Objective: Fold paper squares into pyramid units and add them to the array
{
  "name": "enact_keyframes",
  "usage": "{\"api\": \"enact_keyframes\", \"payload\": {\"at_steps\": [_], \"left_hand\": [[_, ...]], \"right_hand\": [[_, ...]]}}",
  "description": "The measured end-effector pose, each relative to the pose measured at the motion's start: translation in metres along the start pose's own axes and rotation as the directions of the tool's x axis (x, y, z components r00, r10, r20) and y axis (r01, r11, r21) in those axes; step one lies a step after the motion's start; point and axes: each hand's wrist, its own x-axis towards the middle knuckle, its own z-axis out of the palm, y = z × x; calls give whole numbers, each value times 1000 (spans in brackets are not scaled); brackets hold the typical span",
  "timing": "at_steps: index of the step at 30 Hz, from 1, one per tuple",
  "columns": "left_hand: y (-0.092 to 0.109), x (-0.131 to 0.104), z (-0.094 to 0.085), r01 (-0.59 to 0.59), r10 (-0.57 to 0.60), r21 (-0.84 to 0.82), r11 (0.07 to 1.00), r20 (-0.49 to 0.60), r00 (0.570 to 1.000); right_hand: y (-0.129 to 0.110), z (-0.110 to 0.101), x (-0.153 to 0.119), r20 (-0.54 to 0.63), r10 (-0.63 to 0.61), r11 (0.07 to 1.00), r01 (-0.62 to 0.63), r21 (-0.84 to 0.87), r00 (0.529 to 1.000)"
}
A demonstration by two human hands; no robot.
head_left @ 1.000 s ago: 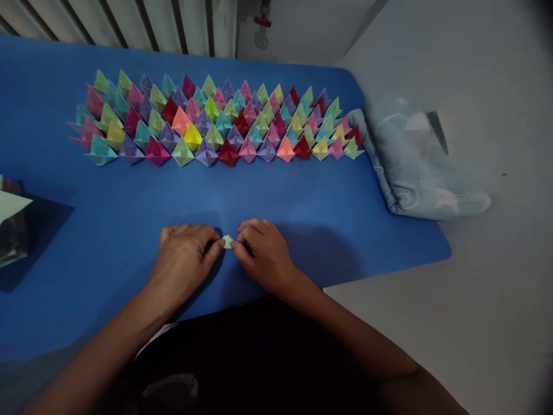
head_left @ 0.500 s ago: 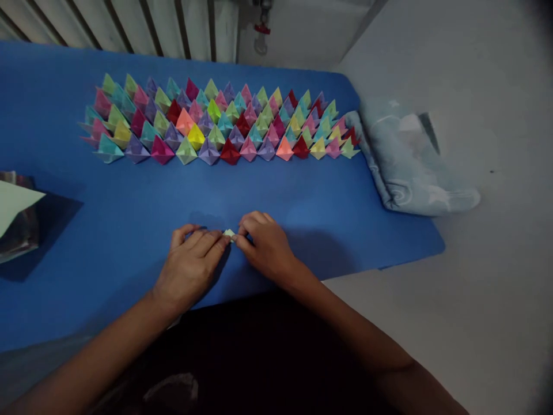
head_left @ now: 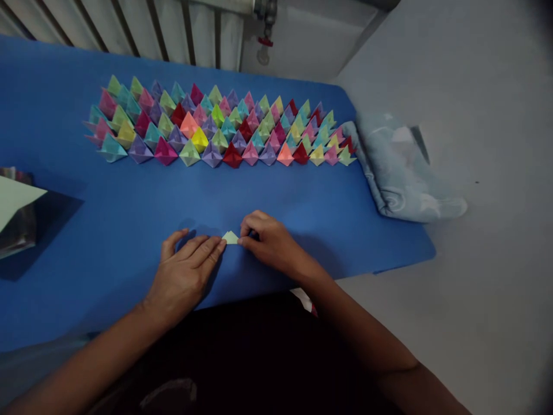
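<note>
A small piece of folded pale green paper (head_left: pixel 230 237), roughly triangular, lies on the blue table (head_left: pixel 138 230) close to its front edge. My left hand (head_left: pixel 188 268) rests flat beside it, fingers stretched out, with the fingertips touching the paper's left corner. On the opposite side my right hand (head_left: pixel 270 245) is closed, thumb and forefinger pinching the right corner. Beyond both hands stand rows of small folded paper boats (head_left: pixel 212 154) in many colours, packed closely together.
At the left edge, a pale green sheet (head_left: pixel 17 199) lies over a clear plastic pack (head_left: pixel 21 233). A folded grey-blue blanket (head_left: pixel 401 178) sits at the table's right end against the wall. Behind the table are a radiator (head_left: pixel 173 34) and a red valve handle (head_left: pixel 265 41).
My hands have moved slightly apart, so more of the folded paper shows between them. The view has shifted a little; the boats stand as before.
</note>
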Motion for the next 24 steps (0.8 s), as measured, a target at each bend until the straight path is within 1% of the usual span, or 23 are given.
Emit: {"api": "enact_keyframes", "payload": {"at_steps": [7,12,17,21,24], "left_hand": [[4,-5,-1,-12,9,79,997,34,999],[4,-9,0,-10,8,100,995,19,1000],[4,-6,1,-35,35,134,990,5,999],[4,-3,-1,-37,38,134,990,-1,999],[5,-4,-1,-27,26,120,992,15,1000]], "right_hand": [[-1,-1,2,22,3,999,-2,-39,1000],[0,-1,2,11,-23,999,23,-33,1000],[-8,0,4,33,26,991,-21,-135,999],[-17,4,8,19,55,968,-49,-248,998],[-18,3,8,47,56,963,-41,-266,997]]}}
